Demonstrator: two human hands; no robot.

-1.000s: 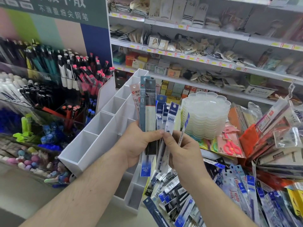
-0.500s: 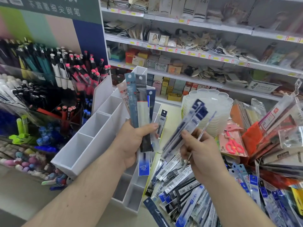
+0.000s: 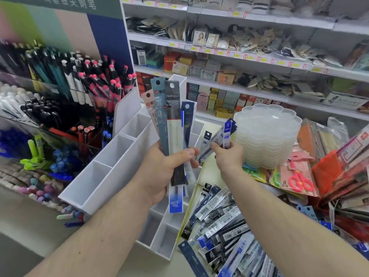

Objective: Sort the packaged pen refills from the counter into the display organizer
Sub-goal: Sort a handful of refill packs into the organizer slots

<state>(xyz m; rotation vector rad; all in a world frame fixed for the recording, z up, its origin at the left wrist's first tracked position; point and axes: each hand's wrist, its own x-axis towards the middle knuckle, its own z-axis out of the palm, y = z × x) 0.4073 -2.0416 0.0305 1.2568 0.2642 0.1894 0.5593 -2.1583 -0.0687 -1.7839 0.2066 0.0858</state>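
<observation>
My left hand (image 3: 161, 168) grips an upright fan of several long refill packs (image 3: 171, 116) in pink, teal, grey and blue, in front of the white display organizer (image 3: 111, 156). My right hand (image 3: 227, 156) pinches a few blue-and-white refill packs (image 3: 221, 136), tilted up to the right, over the organizer's right row of compartments. A heap of loose packaged refills (image 3: 223, 222) lies on the counter below my right forearm. The organizer's left compartments that I can see hold nothing.
A pen display rack (image 3: 60, 86) stands to the left. A stack of clear plastic trays (image 3: 267, 134) sits right of the organizer, with packaged scissors (image 3: 297, 176) and other packets beyond. Stocked shelves (image 3: 239, 56) fill the background.
My hands have parted: the right hand drew a few blue packs out of the bundle and carried them right and forward over the organizer. The left hand keeps the remaining bundle.
</observation>
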